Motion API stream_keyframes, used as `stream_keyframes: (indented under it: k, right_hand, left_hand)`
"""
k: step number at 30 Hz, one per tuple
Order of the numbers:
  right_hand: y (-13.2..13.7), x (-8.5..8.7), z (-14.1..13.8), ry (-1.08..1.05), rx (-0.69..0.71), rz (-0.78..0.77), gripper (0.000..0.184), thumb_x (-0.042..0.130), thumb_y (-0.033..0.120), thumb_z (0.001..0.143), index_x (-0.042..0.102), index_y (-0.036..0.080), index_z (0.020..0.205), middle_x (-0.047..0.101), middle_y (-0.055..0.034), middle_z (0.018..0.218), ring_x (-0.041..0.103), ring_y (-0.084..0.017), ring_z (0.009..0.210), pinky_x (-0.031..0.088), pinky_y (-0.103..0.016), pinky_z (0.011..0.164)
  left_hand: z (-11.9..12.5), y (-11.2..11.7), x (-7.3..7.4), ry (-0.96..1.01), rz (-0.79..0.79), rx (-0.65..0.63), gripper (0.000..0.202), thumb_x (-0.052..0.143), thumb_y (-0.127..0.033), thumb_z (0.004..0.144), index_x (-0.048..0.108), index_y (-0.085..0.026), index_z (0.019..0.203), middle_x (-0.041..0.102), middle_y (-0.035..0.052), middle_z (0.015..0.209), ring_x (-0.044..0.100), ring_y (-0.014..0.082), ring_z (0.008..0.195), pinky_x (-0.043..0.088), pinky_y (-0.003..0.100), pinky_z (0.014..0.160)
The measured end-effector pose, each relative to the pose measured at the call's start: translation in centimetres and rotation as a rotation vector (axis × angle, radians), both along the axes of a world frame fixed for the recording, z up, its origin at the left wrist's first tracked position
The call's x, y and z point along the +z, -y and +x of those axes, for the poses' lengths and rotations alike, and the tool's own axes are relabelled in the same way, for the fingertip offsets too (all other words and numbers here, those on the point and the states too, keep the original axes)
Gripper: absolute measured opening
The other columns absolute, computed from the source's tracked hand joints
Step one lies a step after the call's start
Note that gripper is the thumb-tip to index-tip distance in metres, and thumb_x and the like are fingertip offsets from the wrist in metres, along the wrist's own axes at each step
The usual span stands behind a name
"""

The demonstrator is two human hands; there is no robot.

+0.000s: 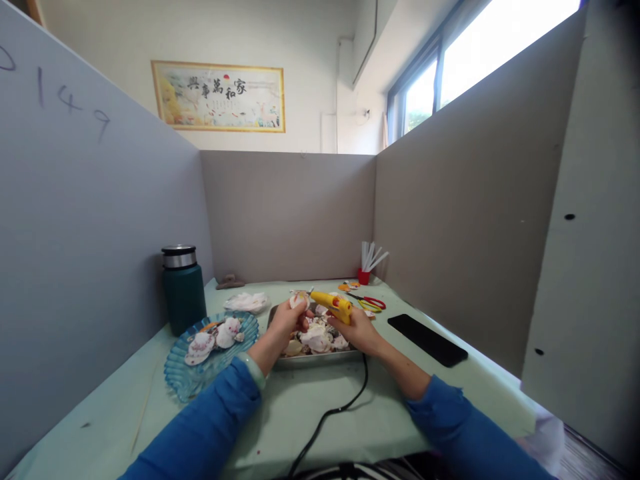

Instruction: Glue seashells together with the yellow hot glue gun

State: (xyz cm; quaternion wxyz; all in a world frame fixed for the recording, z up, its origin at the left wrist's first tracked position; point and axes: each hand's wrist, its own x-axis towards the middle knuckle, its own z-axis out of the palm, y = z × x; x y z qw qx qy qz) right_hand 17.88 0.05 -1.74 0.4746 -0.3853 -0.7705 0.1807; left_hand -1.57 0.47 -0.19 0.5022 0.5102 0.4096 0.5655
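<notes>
My left hand (287, 321) is closed on a small pale shell (299, 301), held up over a metal tray (320, 361). My right hand (357, 329) grips a yellow glue gun (334, 305) whose nozzle points left at the shell and almost touches it. The gun's black cord (330, 413) trails toward me across the green table. Several pale shells (316, 339) fill the tray under both hands.
A blue glass plate (175, 377) with shells lies at the left, a dark green flask (183, 289) behind it. Scissors (370, 303), a red cup of white sticks (365, 275) and a black phone (427, 339) lie to the right. Grey partitions enclose the table.
</notes>
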Motion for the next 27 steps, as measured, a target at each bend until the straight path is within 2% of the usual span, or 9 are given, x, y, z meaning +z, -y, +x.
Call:
stream_keyframes:
  k: [5,12,20,27]
  right_hand:
    - [0.0,-0.03,-0.04,-0.008,-0.01,-0.012,0.028,0.06,0.038,0.079,0.069,0.013,0.088,0.066,-0.0042,0.076,0.058,-0.017,0.068,0.045,-0.027,0.063]
    - [-0.24,-0.19,-0.04,-0.026,0.018,0.012,0.028,0.06,0.038,0.08,0.069,0.013,0.09,0.067,-0.0042,0.079,0.059,-0.017,0.07,0.046,-0.027,0.065]
    - [-0.38,-0.36,0.01,-0.011,0.007,0.017,0.027,0.06,0.037,0.08,0.069,0.013,0.089,0.066,-0.0042,0.077,0.058,-0.017,0.068,0.045,-0.027,0.063]
    - [-0.47,-0.42,0.07,0.001,-0.001,0.02,0.028,0.061,0.038,0.08,0.069,0.013,0.089,0.067,-0.0042,0.077,0.059,-0.017,0.069,0.046,-0.027,0.064]
  left_hand:
    - [-0.06,0.05,0.03,-0.002,-0.002,-0.017,0.025,0.068,-0.036,0.074,0.054,-0.015,0.077,0.065,0.0019,0.064,0.05,0.0072,0.039,0.041,0.02,0.04]
    - [0.04,0.14,0.05,-0.02,-0.014,-0.009,0.029,0.07,-0.039,0.073,0.055,-0.014,0.076,0.063,0.0011,0.061,0.049,0.0067,0.038,0.04,0.02,0.04]
    - [0.15,0.57,0.37,-0.04,-0.025,-0.019,0.025,0.067,-0.035,0.078,0.053,-0.015,0.081,0.064,0.0008,0.062,0.049,0.0066,0.038,0.041,0.019,0.04]
    - [0.02,0.28,0.06,-0.042,-0.016,-0.027,0.025,0.067,-0.035,0.079,0.052,-0.015,0.083,0.064,0.0006,0.064,0.05,0.0063,0.039,0.041,0.019,0.04]
